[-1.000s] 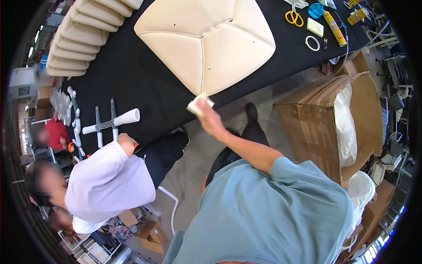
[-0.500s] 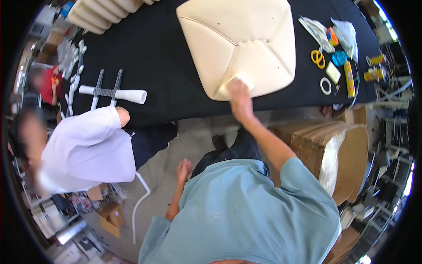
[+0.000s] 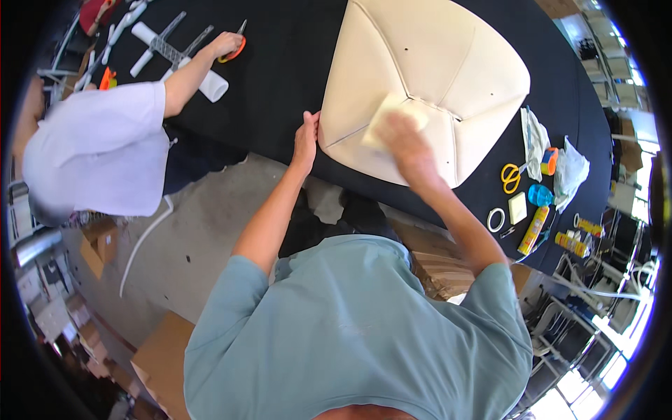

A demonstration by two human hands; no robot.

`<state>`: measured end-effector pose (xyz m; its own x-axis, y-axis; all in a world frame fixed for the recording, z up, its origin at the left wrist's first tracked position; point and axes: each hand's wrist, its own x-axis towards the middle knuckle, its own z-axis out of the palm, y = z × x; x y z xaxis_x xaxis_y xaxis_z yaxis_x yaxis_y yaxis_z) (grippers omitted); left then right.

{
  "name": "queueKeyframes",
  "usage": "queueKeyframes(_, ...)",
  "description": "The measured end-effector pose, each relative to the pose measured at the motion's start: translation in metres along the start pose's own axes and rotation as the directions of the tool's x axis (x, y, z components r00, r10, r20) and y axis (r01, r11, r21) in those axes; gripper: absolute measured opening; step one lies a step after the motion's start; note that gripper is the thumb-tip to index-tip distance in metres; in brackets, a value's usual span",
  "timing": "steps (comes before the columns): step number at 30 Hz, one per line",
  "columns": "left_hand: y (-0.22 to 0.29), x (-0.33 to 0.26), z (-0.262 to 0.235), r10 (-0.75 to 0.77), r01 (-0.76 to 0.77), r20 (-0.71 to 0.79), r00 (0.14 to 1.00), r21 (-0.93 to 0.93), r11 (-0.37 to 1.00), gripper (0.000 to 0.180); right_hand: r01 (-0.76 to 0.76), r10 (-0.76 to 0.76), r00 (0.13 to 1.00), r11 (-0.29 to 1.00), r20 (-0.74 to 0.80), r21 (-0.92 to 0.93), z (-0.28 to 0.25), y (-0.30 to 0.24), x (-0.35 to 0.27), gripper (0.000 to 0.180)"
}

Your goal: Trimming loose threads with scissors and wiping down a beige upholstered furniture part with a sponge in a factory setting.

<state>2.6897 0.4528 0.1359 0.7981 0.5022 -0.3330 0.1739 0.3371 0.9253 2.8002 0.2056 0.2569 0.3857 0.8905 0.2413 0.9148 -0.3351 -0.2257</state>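
A cream padded seat shell [image 3: 483,56] with stitched seams lies on the black-covered table. My right hand [image 3: 406,143], smeared by motion, presses a pale yellow sponge [image 3: 380,124] flat on its near part, beside the seam junction. The sponge is blurred and partly hidden under my fingers. At the shell's left edge my left hand [image 3: 305,142] rests with fingers stretched out, touching its side and holding nothing.
A co-worker's hand [image 3: 227,44] at left holds orange scissors [image 3: 234,52] near a white tube frame [image 3: 164,50]. Right of the shell lie yellow scissors [image 3: 511,178], a tape roll [image 3: 495,220], a pale block [image 3: 517,208] and a yellow can [image 3: 534,229]. A cardboard box [image 3: 441,273] stands below.
My left hand has come up from beside my body to the shell's left edge. The right hand has moved the sponge across the shell. My view has turned; the co-worker now reaches over the table.
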Motion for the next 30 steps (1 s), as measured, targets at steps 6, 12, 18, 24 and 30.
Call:
queueKeyframes(6,0.012,0.003,0.009,-0.179,0.176,0.061,0.982,0.049,0.983,0.102,0.548,-0.511,0.742,0.835,0.434,0.047,0.033,0.010,0.015,0.052)
queueKeyframes(12,0.017,0.010,0.005,-0.265,0.264,0.130,0.955,0.023,0.964,0.101,0.560,-0.459,0.828,0.707,0.322,-0.432,-0.056,0.089,0.128,0.055)
queueKeyframes(18,0.011,-0.017,0.013,-0.218,0.323,0.274,0.937,-0.434,0.841,0.102,0.174,-0.216,0.970,0.938,-0.111,-0.301,-0.108,0.101,0.209,0.053)
queueKeyframes(24,-0.039,-0.057,0.069,-0.214,0.183,0.140,0.967,-0.964,0.195,0.111,0.070,-0.110,0.979,0.972,-0.171,-0.225,-0.106,0.105,0.224,0.049)
queueKeyframes(30,0.000,-0.067,0.071,-0.169,0.135,0.100,0.981,-0.968,0.210,0.118,0.286,-0.350,0.930,0.881,-0.111,-0.377,-0.093,0.088,0.221,0.054)
